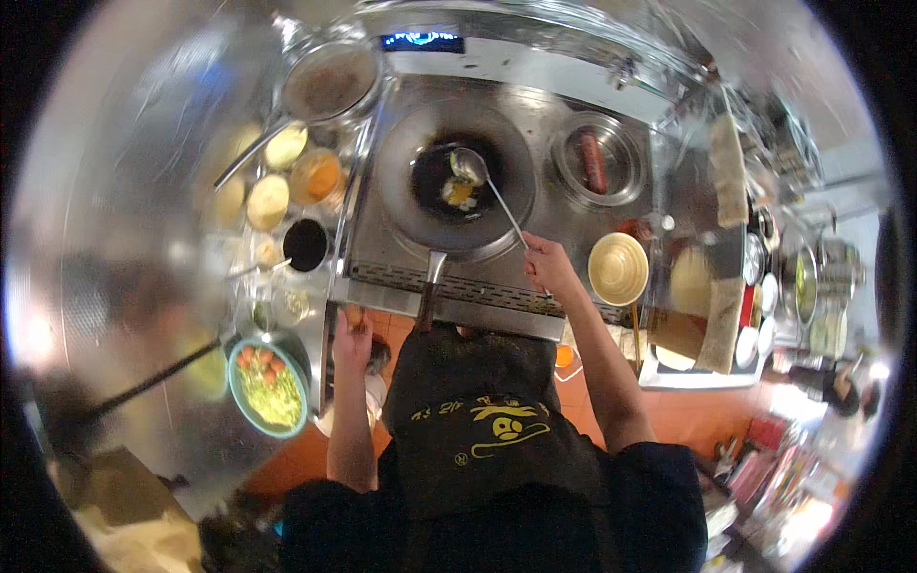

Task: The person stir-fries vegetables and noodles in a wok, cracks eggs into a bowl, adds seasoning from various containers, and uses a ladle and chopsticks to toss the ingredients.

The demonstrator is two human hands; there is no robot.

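My right hand [548, 263] is closed around the handle of a metal ladle [469, 168]. The ladle's bowl rests inside a large wok [394, 179], touching a small heap of egg [460, 193] in dark liquid or oil. The wok's handle [431, 286] points towards me, and no hand is on it. My left hand [354, 333] is low at the left, beside the stove's front edge; something brownish may be at its fingertips, too blurred to name. Right of the wok, a metal pot [562, 161] holds a red, sausage-like piece [593, 161].
A strainer [331, 80] lies at upper left above several seasoning containers [268, 202]. A teal basin [304, 401] with shredded greens and tomatoes stands at lower left. A beige bowl [617, 268] sits right of my right hand. Trays, towels and dishes line the right side.
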